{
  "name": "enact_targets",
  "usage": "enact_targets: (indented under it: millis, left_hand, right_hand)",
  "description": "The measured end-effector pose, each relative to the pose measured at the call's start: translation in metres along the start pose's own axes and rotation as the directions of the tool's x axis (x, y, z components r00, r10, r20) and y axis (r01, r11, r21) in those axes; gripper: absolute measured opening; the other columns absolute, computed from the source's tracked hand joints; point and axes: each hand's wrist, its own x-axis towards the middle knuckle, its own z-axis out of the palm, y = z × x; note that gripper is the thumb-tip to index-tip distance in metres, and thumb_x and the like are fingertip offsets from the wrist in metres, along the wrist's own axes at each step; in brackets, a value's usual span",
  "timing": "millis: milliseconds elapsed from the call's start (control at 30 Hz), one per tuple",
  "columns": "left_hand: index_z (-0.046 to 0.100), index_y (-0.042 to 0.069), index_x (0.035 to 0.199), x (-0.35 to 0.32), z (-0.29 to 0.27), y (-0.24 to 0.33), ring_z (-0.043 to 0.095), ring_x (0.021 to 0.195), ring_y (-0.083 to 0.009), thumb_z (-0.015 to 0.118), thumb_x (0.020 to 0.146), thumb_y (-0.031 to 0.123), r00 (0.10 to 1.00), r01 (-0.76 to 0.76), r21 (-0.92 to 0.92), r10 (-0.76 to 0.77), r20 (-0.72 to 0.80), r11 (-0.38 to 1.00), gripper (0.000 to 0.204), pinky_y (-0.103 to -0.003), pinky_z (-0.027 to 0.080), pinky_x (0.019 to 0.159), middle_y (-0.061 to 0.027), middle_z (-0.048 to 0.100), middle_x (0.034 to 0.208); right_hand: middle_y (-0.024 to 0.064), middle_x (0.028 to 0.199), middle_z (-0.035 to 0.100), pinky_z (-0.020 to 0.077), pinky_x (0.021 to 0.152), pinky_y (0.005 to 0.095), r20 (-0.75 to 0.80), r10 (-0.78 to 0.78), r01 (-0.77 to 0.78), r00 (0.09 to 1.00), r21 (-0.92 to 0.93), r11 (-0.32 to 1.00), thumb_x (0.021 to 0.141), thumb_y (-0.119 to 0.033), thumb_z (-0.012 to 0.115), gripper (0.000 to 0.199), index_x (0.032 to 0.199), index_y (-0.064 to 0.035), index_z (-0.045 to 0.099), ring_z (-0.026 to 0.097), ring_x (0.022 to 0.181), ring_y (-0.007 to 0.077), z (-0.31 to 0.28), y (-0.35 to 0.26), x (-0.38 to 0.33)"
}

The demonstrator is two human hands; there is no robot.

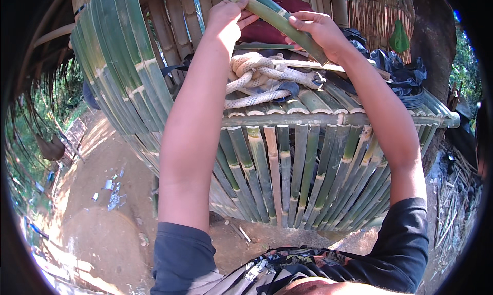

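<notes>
Both my arms reach forward over a bamboo bench. My left hand [228, 18] is closed around a long split green bamboo strip [277, 21] near the top of the view. Closer to the strip's lower right end, my right hand [319, 32] grips it between thumb and fingers. The strip slants down to the right, above a knotted heap of thick white rope [254, 79] that lies on the slatted bench top [308, 102]. A second green piece lies along the strip's far side; I cannot tell whether they are joined.
Upright green bamboo slats [287, 177] face the bench front. A curved panel of bamboo slats [123, 74] rises at left. Black plastic bags [398, 69] sit at the bench's right end. Dark red cloth [267, 12] lies behind. Litter [114, 189] is scattered over the dirt floor [102, 233].
</notes>
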Motion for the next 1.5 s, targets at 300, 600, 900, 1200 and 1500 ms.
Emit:
enact_targets:
  millis: [300, 600, 900, 1200, 1500]
  left_hand:
    - [0.06, 0.005, 0.127, 0.003, -0.046, 0.016, 0.069, 0.103, -0.0263, 0.071, 0.098, 0.021, 0.983, -0.08, -0.041, 0.086, 0.16, 0.996, 0.035, -0.045, 0.059, 0.089, -0.0114, 0.069, 0.117]
    - [0.057, -0.009, 0.118, 0.013, -0.037, 0.041, 0.07, 0.109, -0.0337, 0.058, 0.105, 0.007, 0.993, -0.047, -0.06, 0.04, -0.109, 0.997, 0.021, -0.048, 0.063, 0.097, -0.0222, 0.067, 0.117]
    - [0.053, -0.01, 0.118, 0.011, -0.065, 0.026, 0.07, 0.106, -0.0383, 0.05, 0.108, 0.008, 0.938, 0.088, -0.05, -0.1, -0.331, 0.995, 0.021, -0.053, 0.063, 0.095, -0.023, 0.068, 0.111]
    - [0.055, 0.001, 0.126, 0.01, -0.088, 0.031, 0.065, 0.12, -0.0336, 0.053, 0.108, 0.014, 0.919, 0.188, -0.084, -0.205, -0.338, 0.979, 0.023, -0.052, 0.057, 0.103, -0.0179, 0.068, 0.129]
    - [0.042, -0.019, 0.133, -0.014, -0.083, -0.009, 0.063, 0.121, -0.0478, 0.036, 0.107, 0.001, 0.905, 0.39, 0.013, -0.38, -0.188, 0.921, 0.033, -0.049, 0.062, 0.099, -0.0386, 0.056, 0.131]
  right_hand:
    - [0.0073, 0.095, 0.076, 0.0583, 0.069, 0.0274, -0.201, -0.042, -0.019, 0.979, -0.293, 0.956, 0.102, -0.018, 0.066, 0.028, 0.124, -0.0023, 0.072, 0.073, 0.08, 0.0125, -0.03, 0.014, 0.01]
    - [0.0149, 0.093, 0.076, 0.0572, 0.082, 0.0386, -0.019, -0.222, 0.106, 0.975, -0.837, 0.537, 0.081, -0.021, 0.083, 0.04, 0.118, -0.0081, 0.075, 0.075, 0.09, 0.0279, -0.042, 0.019, 0.004]
    - [0.0128, 0.082, 0.075, 0.0567, 0.078, 0.0367, 0.403, 0.082, 0.334, 0.912, -0.842, 0.425, 0.082, -0.023, 0.084, 0.034, 0.104, 0.0017, 0.076, 0.07, 0.075, 0.0258, -0.047, -0.01, -0.031]
    - [0.0035, 0.08, 0.069, 0.0517, 0.063, 0.0274, 0.085, -0.119, 0.146, 0.989, -0.607, 0.781, 0.106, -0.012, 0.058, 0.022, 0.115, 0.0022, 0.071, 0.063, 0.067, 0.0091, -0.089, 0.011, 0.013]
    - [0.0083, 0.091, 0.064, 0.0489, 0.07, 0.0317, 0.108, -0.32, 0.281, 0.941, -0.776, 0.565, 0.105, -0.015, 0.06, 0.028, 0.127, 0.002, 0.063, 0.058, 0.077, 0.0139, -0.084, -0.05, 0.016]
